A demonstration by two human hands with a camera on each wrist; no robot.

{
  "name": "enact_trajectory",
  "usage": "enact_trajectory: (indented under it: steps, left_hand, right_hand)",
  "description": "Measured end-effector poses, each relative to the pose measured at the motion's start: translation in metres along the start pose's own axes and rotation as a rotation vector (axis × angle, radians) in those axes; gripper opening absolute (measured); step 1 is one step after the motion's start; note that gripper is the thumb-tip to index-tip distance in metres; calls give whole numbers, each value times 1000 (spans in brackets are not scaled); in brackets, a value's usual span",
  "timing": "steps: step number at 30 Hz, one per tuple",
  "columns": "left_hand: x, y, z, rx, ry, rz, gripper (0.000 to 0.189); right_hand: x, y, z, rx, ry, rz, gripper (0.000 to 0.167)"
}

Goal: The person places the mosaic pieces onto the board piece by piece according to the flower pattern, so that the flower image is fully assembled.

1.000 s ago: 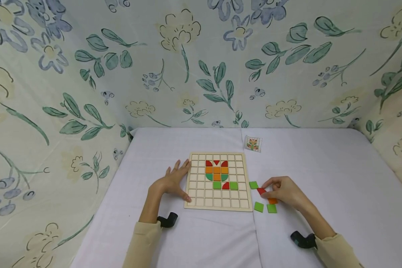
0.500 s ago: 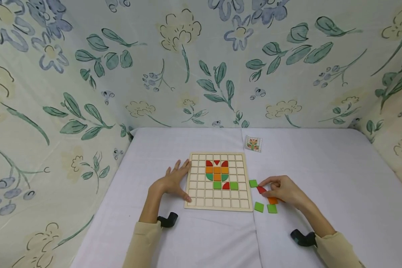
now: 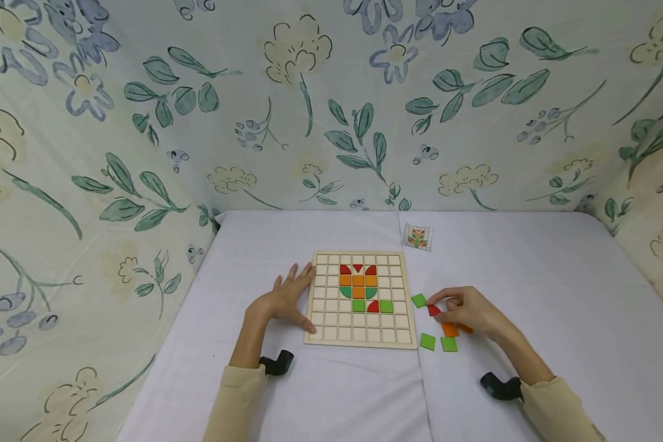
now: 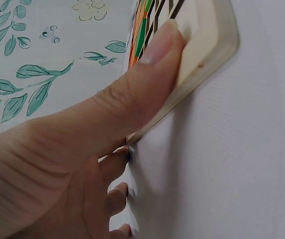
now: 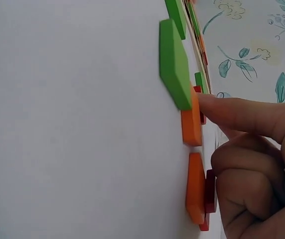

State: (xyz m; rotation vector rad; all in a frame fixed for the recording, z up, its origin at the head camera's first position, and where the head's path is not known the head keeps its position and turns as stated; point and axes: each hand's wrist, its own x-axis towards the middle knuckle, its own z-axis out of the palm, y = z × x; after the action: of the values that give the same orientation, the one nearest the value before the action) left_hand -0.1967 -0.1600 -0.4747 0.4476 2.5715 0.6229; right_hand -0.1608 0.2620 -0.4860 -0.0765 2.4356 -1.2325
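A wooden grid board lies on the white cloth, bearing a pattern of red, orange and green tiles. My left hand is spread at its left edge; in the left wrist view the thumb presses on the rim near a corner. Right of the board, my right hand pinches a red tile with a curved side between thumb and index finger, low at the cloth. A green tile lies just beyond it. Orange tiles lie under and beside the hand, partly hidden.
Two more green tiles lie nearer me, right of the board. Dark red pieces show beneath my right hand in its wrist view. A small pattern card lies behind the board's right corner. A floral curtain stands behind the table.
The right hand has shifted slightly away from me with the red tile, and the far green tile has turned a little. More orange shows under the hand. The left hand has stayed put.
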Motion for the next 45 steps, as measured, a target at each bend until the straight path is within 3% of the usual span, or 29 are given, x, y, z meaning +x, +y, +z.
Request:
enact_trajectory:
  steps: [10, 17, 34, 45]
  left_hand:
    - [0, 1, -1, 5, -1, 7, 140]
    - [0, 0, -2, 2, -5, 1, 140]
    - [0, 0, -2, 1, -12, 6, 141]
    - [-1, 0, -2, -4, -10, 4, 140]
  right_hand:
    - [1, -2, -12, -52, -44, 4, 35]
    - [2, 3, -16, -80, -21, 5, 34]
    - [3, -2, -10, -47, -61, -57, 34]
    - [5, 0, -6, -72, -20, -27, 33]
